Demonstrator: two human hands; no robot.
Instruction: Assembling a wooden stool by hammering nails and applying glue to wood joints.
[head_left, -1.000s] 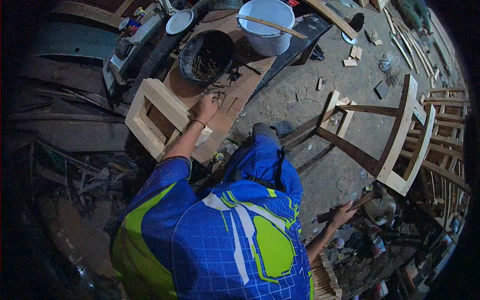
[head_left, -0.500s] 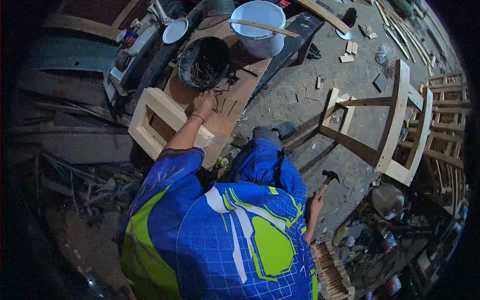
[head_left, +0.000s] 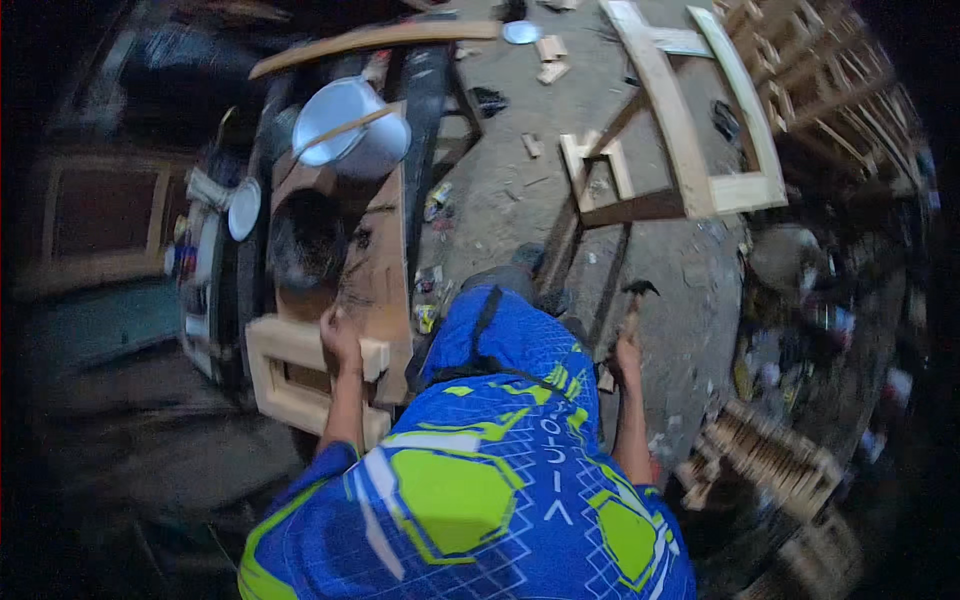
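Observation:
My right hand (head_left: 626,360) is closed round the wooden handle of a claw hammer (head_left: 638,290), its dark head pointing up. Over the edge of a pale wooden frame (head_left: 275,385), my left hand (head_left: 343,340) has its fingers drawn together; blur hides what is in them. The frame lies on the near end of a brown board (head_left: 385,290). Farther along that board sits a black bucket (head_left: 306,240), its contents a dark blur. Some thin dark pieces, blurred, lie on the board beside the bucket. Behind it stands a white bucket (head_left: 370,140) with a wood strip (head_left: 345,130) across its top.
A wooden chair-like frame (head_left: 670,130) stands on the floor to the right, wood offcuts (head_left: 552,60) beyond it. Stacked slatted wood (head_left: 770,455) lies at lower right. A white lid (head_left: 244,208) is left of the bench, and a long plank (head_left: 370,42) spans its far end.
My left hand has drawn back from beside the black bucket to the wooden frame. The hammer remains in my right hand. The whole view has turned, shifting the bench left.

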